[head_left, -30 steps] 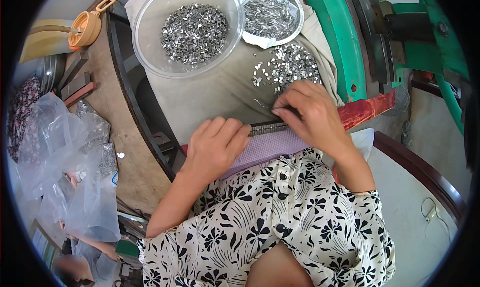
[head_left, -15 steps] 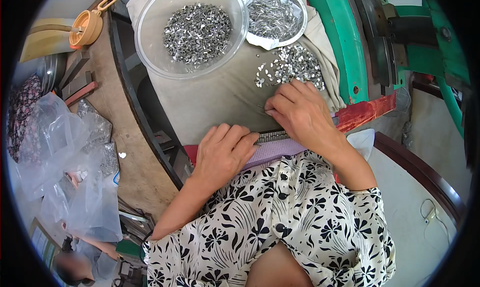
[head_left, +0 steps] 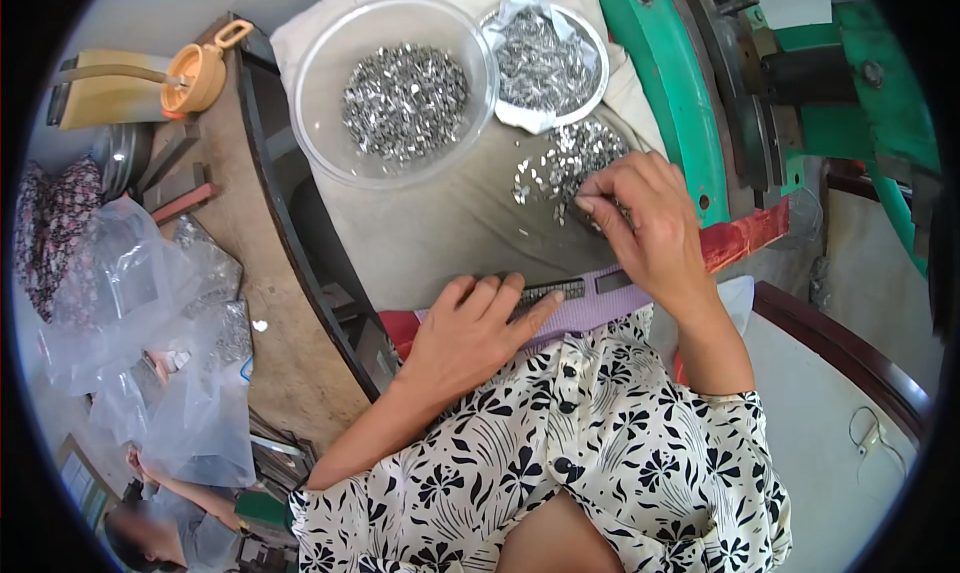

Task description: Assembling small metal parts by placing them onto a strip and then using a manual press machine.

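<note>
A grey cloth (head_left: 450, 223) covers the bench beside a green machine (head_left: 660, 83). The right hand (head_left: 645, 223) is pinched into loose metal pieces (head_left: 560, 163); the left hand (head_left: 470, 333), fingers together, is pressed flat on a dark metal strip (head_left: 555, 291).

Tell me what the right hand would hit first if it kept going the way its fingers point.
The right hand points up and to the left, fingertips at the loose pile of small metal pieces on the cloth. It would meet that pile first; beyond it lies the clear plastic bowl, though depth is hard to judge.
</note>
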### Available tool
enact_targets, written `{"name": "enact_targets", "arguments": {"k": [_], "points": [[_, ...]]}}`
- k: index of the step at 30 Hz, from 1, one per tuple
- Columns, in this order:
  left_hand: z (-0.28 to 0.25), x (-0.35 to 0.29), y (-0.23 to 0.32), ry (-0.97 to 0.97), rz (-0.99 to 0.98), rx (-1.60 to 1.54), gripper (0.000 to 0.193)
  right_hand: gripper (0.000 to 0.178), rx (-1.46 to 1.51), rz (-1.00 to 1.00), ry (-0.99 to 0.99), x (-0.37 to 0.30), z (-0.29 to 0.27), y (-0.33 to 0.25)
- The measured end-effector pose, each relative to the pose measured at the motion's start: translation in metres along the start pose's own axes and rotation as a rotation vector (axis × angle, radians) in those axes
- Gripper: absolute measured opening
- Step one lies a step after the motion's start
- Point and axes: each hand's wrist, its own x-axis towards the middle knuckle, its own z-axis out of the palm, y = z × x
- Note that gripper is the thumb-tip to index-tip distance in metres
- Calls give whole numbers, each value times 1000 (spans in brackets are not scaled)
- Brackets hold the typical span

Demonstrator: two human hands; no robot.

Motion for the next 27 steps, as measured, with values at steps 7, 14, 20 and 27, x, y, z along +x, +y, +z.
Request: {"name": "enact_targets", "arguments": {"k": [7, 14, 20, 27], "points": [[-1, -5, 3, 51, -35, -37, 48, 8, -94, -122, 133, 65, 13, 22], [1, -11, -5, 119, -160, -154, 32, 18, -331, -139, -150, 110, 39, 30], [3, -1, -11, 158, -197, -254, 32, 12, -372, -159, -140, 122, 45, 29], [-18, -3, -23, 94, -324, -540, 28, 15, -329, -111, -195, 122, 44, 29]]}}
